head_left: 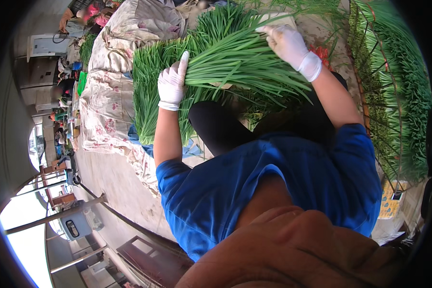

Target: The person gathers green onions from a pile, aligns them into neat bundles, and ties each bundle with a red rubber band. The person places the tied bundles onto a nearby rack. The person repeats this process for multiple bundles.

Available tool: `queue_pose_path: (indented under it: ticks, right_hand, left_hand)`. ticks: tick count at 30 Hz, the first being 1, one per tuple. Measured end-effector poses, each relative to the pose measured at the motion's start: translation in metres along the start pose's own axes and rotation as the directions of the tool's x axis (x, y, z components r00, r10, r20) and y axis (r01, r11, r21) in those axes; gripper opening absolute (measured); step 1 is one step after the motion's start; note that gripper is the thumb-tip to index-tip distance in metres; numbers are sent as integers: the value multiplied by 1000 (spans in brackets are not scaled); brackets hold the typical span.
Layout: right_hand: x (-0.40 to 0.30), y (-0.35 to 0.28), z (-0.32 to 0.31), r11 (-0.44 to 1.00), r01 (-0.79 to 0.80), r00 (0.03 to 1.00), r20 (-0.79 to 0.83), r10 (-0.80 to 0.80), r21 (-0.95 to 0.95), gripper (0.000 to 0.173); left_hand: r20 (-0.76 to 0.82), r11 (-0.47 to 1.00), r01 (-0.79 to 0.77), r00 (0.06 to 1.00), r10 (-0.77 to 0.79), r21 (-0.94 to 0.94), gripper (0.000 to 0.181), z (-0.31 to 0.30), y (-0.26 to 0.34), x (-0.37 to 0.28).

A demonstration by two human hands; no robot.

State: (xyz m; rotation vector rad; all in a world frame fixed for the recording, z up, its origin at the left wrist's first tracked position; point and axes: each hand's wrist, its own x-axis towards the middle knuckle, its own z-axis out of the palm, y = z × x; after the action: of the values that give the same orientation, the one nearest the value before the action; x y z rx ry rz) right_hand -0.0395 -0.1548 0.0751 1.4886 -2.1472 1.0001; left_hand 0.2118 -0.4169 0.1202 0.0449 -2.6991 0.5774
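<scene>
My left hand (172, 84), in a white glove, grips a loose bunch of long green garlic chives (234, 66) at one end, thumb pointing up. The leaves fan out to the right above my dark-clad knee (217, 122). Over the far side of the bunch is my right hand (287, 45), gloved too, with bent fingers at the leaves. Whether its fingertips pinch a leaf I cannot tell. Beneath and beyond the held bunch lies a thick pile of similar chives (147, 86), its left edge fairly even.
Floral cloth (106, 104) covers a heap on the left. Stacked bundles of greens (392, 93) stand at the right behind thin dark bars. Red ties (320, 54) lie near my right wrist. Other people sit among goods at the far left. Loose leaves (306, 7) lie at the top.
</scene>
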Motion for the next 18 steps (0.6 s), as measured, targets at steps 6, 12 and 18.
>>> queue_pose_path:
  ticks: [6, 12, 18]
  right_hand:
    - [-41, 50, -55, 982, -24, 971, 237, -22, 189, 22]
    - [-14, -9, -60, 896, -189, 954, 290, 71, 402, 24]
    - [-34, -97, 6, 766, 20, 745, 502, -440, 642, 59]
  left_hand:
    - [76, 993, 111, 991, -114, 34, 94, -2, -18, -12]
    - [180, 980, 196, 964, -197, 23, 91, -4, -17, -8]
    - [222, 945, 270, 948, -228, -183, 81, -13, 35, 28]
